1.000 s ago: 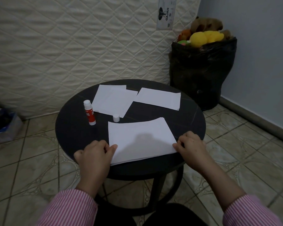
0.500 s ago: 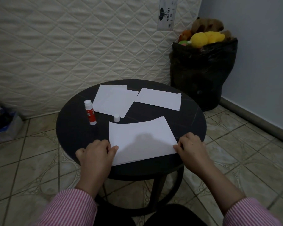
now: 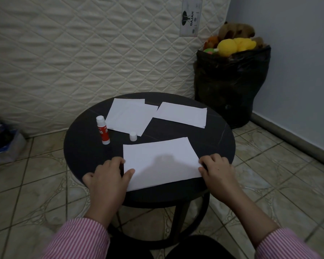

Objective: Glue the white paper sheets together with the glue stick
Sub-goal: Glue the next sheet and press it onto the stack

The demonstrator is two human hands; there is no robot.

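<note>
Round black table (image 3: 79,156) seen from above, with items listed from left to right. At the far left stands the red-and-white glue stick (image 3: 102,132), upright and uncapped, its small white cap (image 3: 133,136) just to the right on the bare tabletop — probably set aside within reach for the next application. Beyond them lie two white paper sheets: the left far sheet (image 3: 129,116), whose near corner is just beside the cap, and the right far sheet (image 3: 181,114), apparently waiting their turn.

In the near half lies the large white paper stack (image 3: 157,163), layered edges faintly visible along its near side. The left hand (image 3: 108,176) rests at the stack's left edge, thumb laid on top and fingers curled at the edge, apparently pinching it. The right hand (image 3: 216,171) holds the right edge in a similar pinch. The paired hold looks meant to square the layers and press them flat while the glue takes.

Whether glue lies between the layers cannot be seen, nor how many sheets the stack holds. The fingertips under the paper are hidden, the label text on the stick is too small to read, and both striped pink sleeves (image 3: 79,240) are cut off at the lower frame.
</note>
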